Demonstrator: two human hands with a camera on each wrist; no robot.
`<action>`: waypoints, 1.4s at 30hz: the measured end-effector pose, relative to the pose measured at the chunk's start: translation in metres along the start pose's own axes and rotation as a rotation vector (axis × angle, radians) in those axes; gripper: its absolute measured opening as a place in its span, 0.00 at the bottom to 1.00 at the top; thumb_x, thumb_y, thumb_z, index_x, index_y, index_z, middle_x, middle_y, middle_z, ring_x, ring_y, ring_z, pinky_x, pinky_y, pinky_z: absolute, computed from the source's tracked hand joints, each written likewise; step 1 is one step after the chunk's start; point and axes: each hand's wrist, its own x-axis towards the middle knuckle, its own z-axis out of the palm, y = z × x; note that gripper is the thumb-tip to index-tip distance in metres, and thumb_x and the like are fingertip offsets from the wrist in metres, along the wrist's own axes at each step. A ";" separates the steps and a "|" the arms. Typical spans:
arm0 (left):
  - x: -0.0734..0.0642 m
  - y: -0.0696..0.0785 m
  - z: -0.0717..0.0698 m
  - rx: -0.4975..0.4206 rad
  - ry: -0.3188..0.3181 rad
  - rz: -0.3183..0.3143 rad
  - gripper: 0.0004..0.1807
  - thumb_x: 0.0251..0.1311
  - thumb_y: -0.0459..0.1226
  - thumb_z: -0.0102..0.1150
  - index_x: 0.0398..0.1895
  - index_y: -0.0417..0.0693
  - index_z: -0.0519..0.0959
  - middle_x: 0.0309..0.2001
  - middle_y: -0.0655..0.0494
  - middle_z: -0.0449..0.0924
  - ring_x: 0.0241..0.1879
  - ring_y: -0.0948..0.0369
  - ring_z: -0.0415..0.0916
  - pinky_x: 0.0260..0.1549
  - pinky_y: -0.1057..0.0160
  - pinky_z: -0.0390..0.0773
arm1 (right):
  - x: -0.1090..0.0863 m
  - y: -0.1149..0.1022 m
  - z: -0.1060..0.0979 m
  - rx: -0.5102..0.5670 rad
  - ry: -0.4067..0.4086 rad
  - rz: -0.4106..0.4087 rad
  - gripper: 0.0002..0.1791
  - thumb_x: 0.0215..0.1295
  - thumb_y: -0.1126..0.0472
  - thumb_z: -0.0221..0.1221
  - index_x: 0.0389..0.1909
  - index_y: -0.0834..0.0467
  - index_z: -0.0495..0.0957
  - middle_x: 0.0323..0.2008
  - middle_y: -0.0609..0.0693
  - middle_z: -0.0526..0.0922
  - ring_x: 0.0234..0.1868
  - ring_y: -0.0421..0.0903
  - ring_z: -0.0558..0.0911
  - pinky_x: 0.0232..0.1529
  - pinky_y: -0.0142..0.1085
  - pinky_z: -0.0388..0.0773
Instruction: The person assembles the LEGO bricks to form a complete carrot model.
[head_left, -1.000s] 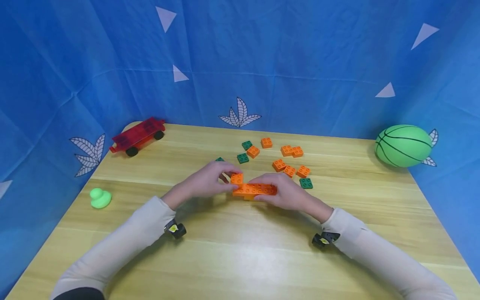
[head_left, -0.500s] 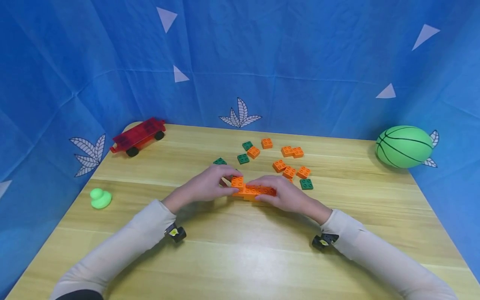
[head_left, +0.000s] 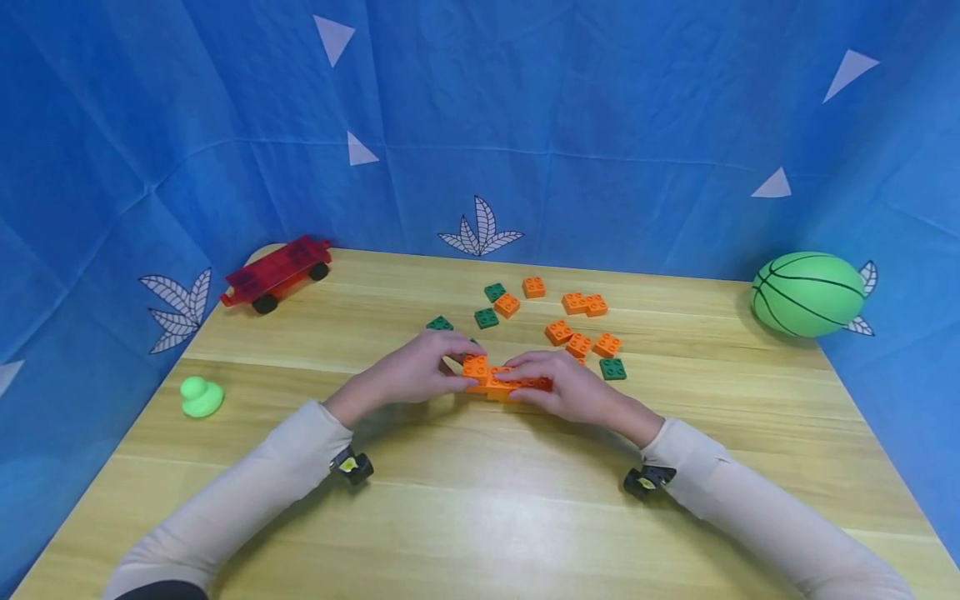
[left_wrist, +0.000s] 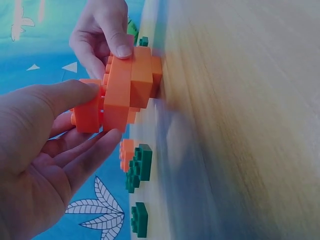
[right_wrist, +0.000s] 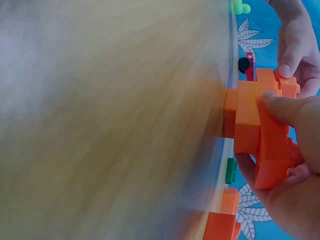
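Low over the middle of the table, my right hand [head_left: 573,387] holds a built stack of orange building bricks [head_left: 501,391] by its right part. A long brick forms its top layer, with shorter bricks beneath, as the left wrist view shows. My left hand [head_left: 416,368] pinches a small square orange brick [left_wrist: 88,109] between thumb and fingers. This brick sits over the stack's left end; a narrow gap with studs shows between the two. One left finger [left_wrist: 102,150] reaches along the long brick's end. In the right wrist view my right thumb [right_wrist: 282,107] presses the stack's near side.
Loose orange bricks [head_left: 558,332] and green bricks [head_left: 486,317] lie scattered behind the hands. A red wheeled toy [head_left: 277,271] stands at the back left, a green duck [head_left: 201,397] at the left. A green ball [head_left: 808,295] rests at the back right, before a blue cloth [head_left: 637,108].
The small orange brick has come down over the stack's left end in my left hand. My right fingers have shifted left along the stack's top.
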 end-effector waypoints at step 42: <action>0.004 -0.006 0.006 -0.121 -0.031 -0.006 0.24 0.66 0.38 0.68 0.64 0.43 0.80 0.42 0.52 0.75 0.50 0.59 0.84 0.49 0.65 0.85 | -0.002 0.001 0.001 0.078 -0.014 0.054 0.18 0.69 0.57 0.66 0.60 0.49 0.84 0.60 0.53 0.85 0.63 0.51 0.84 0.63 0.48 0.80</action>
